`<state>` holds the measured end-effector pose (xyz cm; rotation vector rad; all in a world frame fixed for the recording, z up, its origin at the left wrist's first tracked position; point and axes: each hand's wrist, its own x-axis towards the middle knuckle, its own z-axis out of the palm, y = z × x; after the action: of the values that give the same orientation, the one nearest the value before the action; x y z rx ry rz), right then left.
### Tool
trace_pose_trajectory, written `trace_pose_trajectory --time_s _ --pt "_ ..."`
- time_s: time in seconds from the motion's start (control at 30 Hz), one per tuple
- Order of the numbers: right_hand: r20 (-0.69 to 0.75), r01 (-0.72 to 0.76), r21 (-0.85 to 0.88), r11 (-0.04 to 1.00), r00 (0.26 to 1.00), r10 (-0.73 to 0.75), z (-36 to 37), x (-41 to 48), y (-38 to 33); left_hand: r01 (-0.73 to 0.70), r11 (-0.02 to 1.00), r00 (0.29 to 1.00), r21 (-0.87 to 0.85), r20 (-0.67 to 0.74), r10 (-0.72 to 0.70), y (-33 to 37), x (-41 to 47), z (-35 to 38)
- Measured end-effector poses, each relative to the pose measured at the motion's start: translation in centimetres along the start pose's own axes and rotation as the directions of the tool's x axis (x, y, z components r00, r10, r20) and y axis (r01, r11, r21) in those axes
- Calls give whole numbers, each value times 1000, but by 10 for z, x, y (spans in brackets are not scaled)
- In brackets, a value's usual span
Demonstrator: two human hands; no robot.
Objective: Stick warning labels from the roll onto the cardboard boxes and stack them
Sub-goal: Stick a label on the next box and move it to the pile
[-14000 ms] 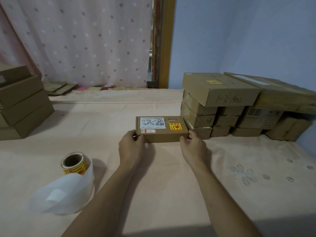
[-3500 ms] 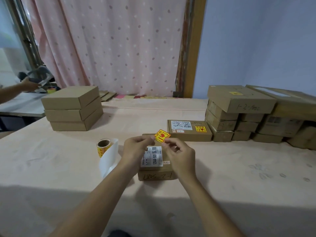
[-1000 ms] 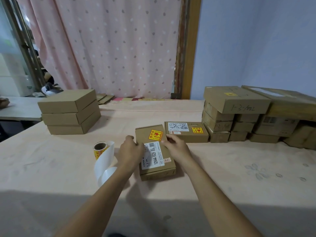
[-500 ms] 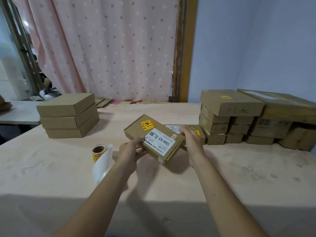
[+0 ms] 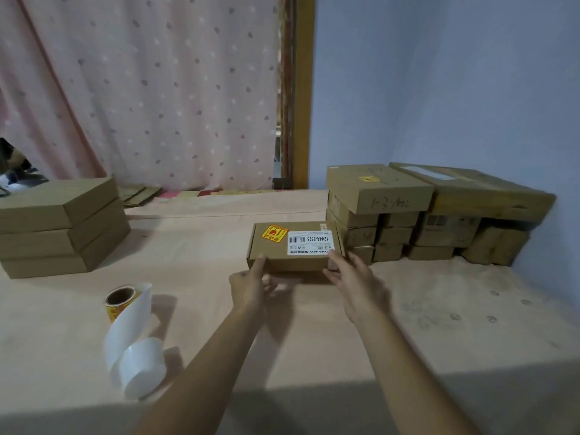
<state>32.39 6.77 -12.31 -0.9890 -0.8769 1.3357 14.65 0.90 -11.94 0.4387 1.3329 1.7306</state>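
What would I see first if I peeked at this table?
Probably the cardboard box in the middle of the table, with its yellow warning label beside a white barcode label; the left hand and right hand touch its near side. Then the label roll at near left, trailing a curly white backing strip.

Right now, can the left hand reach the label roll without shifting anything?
Probably yes. The left hand touches the near left corner of the labelled box; the label roll stands to its left on the table, with only bare tabletop between them.
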Motion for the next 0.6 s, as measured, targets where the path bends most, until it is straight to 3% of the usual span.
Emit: trace_pose_trajectory --time_s 0.07,0.17,0.3,0.43,0.6 --pt "-9 11 -10 1000 1000 -11 -5 13 0 -145 963 982 226 -84 168 0 9 -8" --pt "-8 42 -60 997 999 -42 -3 27 5 -313 844 930 435 -39 366 -2 17 -11" --pt "-64 62 -186 981 995 -75 4 45 16 -418 816 896 399 36 442 -3 25 3" --pt "-107 191 -594 782 944 -312 6 49 22 -464 785 878 410 97 469 -12 47 -2" --pt "-36 212 -614 760 955 -296 6 44 18 -497 709 860 501 172 481 -14 61 -3"
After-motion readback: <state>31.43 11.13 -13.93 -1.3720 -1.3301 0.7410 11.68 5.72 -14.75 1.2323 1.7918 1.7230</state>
